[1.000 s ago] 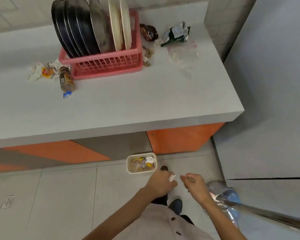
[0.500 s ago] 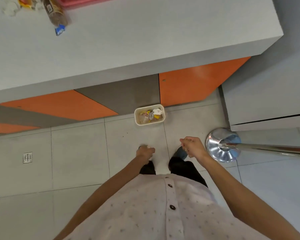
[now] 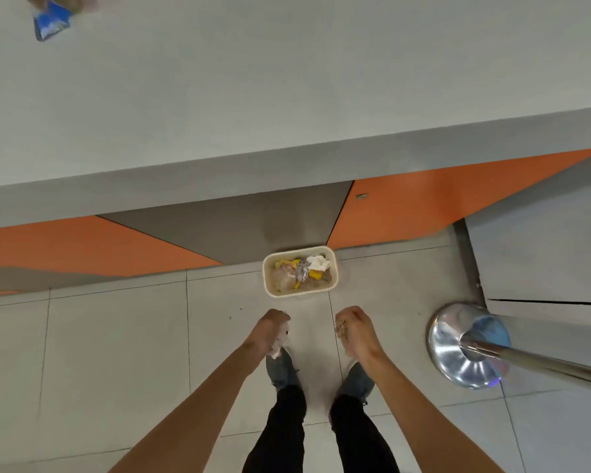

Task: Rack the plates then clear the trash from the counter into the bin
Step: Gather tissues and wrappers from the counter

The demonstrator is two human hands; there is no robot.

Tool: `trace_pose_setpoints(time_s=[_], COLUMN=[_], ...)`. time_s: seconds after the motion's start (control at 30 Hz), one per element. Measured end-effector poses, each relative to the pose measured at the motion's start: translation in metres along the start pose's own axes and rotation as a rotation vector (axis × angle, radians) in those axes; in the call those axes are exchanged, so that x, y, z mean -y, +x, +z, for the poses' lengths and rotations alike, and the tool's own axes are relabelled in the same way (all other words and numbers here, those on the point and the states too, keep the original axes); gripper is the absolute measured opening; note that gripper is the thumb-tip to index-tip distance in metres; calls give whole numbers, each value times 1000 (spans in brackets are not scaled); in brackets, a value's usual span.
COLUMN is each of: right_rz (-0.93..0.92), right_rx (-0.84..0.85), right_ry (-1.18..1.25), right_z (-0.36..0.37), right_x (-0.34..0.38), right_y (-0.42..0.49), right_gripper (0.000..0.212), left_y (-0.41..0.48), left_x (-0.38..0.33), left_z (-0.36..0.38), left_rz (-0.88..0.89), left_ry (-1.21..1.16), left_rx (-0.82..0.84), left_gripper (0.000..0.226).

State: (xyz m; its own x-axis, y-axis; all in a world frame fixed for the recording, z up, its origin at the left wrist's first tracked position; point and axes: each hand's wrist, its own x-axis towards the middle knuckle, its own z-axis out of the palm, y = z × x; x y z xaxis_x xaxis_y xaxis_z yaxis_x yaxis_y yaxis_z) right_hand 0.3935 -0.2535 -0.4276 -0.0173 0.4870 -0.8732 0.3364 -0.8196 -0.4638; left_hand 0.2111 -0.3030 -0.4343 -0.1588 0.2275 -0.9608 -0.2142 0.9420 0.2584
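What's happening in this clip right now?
A person stands at the counter with both hands held low toward the small cream bin on the floor. The left hand grips crumpled white paper; the right hand grips brownish scraps. Neither is over the bin yet, which already holds trash. A blue wrapper lies on the counter.

The counter (image 3: 287,80) is pale grey, with a blue wrapper (image 3: 50,25) on it. The cabinet front (image 3: 423,206) has slanted orange and brown-grey patches. The bin (image 3: 266,278) is cream (its trash (image 3: 301,274) yellow, white, silver). The floor (image 3: 116,336) has light grey tiles with thin dark lines. The left hand (image 3: 270,331) grips white tissue (image 3: 280,343), the right hand (image 3: 355,331) tan crumbs (image 3: 341,327).
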Motion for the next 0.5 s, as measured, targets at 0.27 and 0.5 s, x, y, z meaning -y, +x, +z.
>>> trace_pose_setpoints(time_s=[0.27,0.5], right_rz=[-292,4], right_rx=[-15,34], right_ry=[-305,68], right_z=[43,55], right_x=[-12,-22], right_y=[155,262], right_gripper=[8,13], left_y=[153,251], left_x=[-4,-32], left_z=[16,33], left_rz=[519,507], left_ry=[696,310], left_rx=[-54,-201], left_gripper=[20,24])
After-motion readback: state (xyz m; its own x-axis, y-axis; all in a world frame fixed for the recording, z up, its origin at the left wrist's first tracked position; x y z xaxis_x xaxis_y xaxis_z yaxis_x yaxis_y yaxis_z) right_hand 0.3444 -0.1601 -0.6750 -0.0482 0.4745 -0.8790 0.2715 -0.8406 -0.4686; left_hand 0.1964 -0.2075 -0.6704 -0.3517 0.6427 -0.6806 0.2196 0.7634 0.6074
